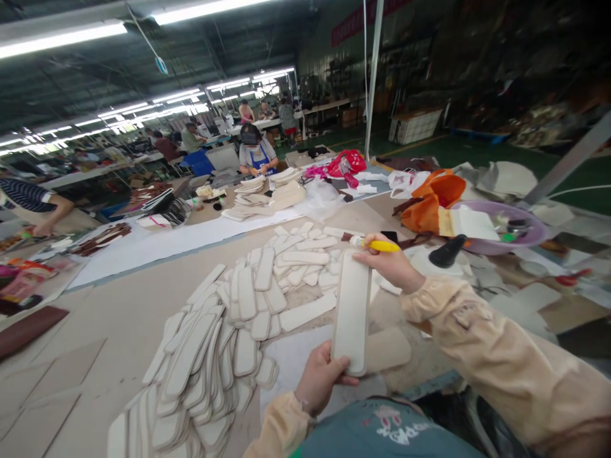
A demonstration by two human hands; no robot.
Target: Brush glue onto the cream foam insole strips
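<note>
My left hand (319, 378) grips the near end of a long cream panel (352, 312) with rounded corners, thumb on top and fingers beneath. At the panel's far end is my right hand (394, 266), closed around a yellow-handled brush (382, 245) whose tip points left; its fingers also touch the panel's edge. Under the panel, partly hidden, a beige rounded piece (389, 350) lies on a white sheet (296, 356). To the left, a large heap of similar cream panels (195, 356) fans out, with more loose pieces (305, 257) beyond.
A purple basin (529, 238) holding assorted items and an orange cloth bag (432, 200) stand at the right, near a black-topped container (447, 251). Brown sheets (57, 369) lie left. Across the table a person in a blue apron (258, 159) sits behind stacked pieces (248, 200). A metal pole (373, 83) rises behind.
</note>
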